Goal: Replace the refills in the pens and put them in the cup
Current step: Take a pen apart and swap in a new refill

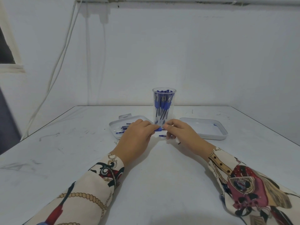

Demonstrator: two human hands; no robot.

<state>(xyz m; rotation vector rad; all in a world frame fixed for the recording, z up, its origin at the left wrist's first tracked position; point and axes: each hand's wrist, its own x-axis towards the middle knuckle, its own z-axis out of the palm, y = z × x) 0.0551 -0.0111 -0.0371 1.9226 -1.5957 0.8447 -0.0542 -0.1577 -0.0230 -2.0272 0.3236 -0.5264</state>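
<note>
Both grips before cup, between trays.

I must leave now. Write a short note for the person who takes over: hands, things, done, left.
Hands: left hand and right hand both pinch one blue pen above the table.
Things: cup behind the hands, full of pens. Left tray holds a few pieces. Right tray holds one small blue piece. A blue piece lies under the hands.
Done: many pens in the cup.
Left: finish this pen, then the left tray's pieces.
</note>
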